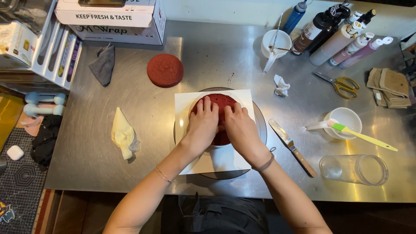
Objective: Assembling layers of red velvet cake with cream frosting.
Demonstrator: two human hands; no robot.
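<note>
Seen from above on a steel worktable (130, 173): left hand (202, 125) and right hand (241, 130) laid flat, fingers spread, palms down on a round red cake layer (221, 100), apparently steadying or settling it, gripping nothing. Centred beneath, a white paper sheet (186, 104) on a turntable (260, 125). Kept within reach: second red cake layer (165, 70) behind, filled piping bag (123, 134) to the left, long knife (291, 146) just to the right.
</note>
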